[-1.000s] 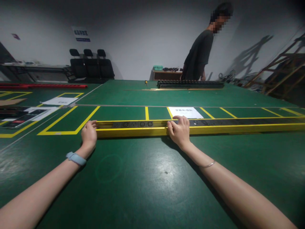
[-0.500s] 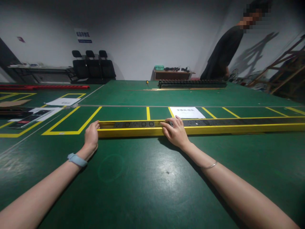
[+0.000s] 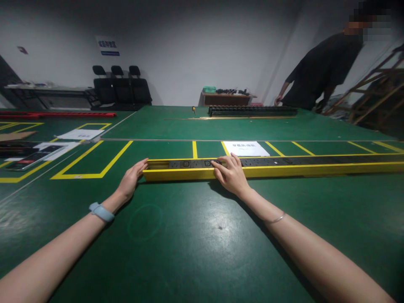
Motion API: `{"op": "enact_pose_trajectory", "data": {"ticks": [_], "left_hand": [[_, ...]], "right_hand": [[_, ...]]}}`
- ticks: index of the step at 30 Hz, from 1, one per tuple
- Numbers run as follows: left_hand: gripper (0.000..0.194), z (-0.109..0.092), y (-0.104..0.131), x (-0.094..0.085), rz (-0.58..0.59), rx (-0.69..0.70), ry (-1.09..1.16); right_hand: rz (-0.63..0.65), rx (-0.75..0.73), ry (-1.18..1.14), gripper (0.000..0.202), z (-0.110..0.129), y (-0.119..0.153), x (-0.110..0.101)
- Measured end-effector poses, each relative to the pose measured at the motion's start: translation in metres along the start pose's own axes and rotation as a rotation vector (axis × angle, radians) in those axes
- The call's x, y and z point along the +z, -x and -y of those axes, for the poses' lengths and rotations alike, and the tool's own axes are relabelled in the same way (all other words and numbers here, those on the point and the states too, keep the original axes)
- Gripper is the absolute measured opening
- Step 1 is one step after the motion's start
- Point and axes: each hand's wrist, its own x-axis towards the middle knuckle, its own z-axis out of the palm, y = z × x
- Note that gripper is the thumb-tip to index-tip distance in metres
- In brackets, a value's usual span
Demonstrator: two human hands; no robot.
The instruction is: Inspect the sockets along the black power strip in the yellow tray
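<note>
A long yellow channel (image 3: 183,174) lies across the green table, with black socket modules (image 3: 195,164) set in a row along its inside. At its left end the yellow interior shows bare. My left hand (image 3: 130,180), wearing a blue band at the wrist, presses stretched fingers against that left end. Further right, my right hand (image 3: 232,173) rests over the channel with its fingers apart, the index fingertip at the sockets. It covers part of the socket row. The channel's far end runs out of view at the right.
Beyond the channel lies a white printed sheet (image 3: 246,148) among yellow tape marks. A black slotted strip (image 3: 252,111) and a yellow-handled tool (image 3: 193,109) are farther back. Red bars (image 3: 63,114) and a dark flat device (image 3: 36,158) lie at left. A person (image 3: 322,71) stands behind the table.
The yellow channel and its sockets have slid right, and my left hand has followed with its fingers straighter. My right hand has stayed nearly in place. The person behind has shifted right.
</note>
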Motion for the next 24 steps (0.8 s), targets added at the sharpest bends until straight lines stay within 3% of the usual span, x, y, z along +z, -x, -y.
{"op": "enact_pose_trajectory", "data": {"ticks": [11,18,24], "left_hand": [[0.056,0.006,-0.008,-0.001,-0.043,0.042,-0.062],[0.052,0.007,-0.009,-0.001,-0.081,-0.006,-0.044],[0.047,0.007,-0.013,-0.009,-0.12,0.023,-0.101]], "right_hand": [[-0.055,0.154,0.032,0.018,-0.019,0.005,-0.005],[-0.029,0.104,0.03,0.019,-0.014,0.007,-0.007],[-0.078,0.191,0.045,0.026,-0.022,0.01,-0.004]]}}
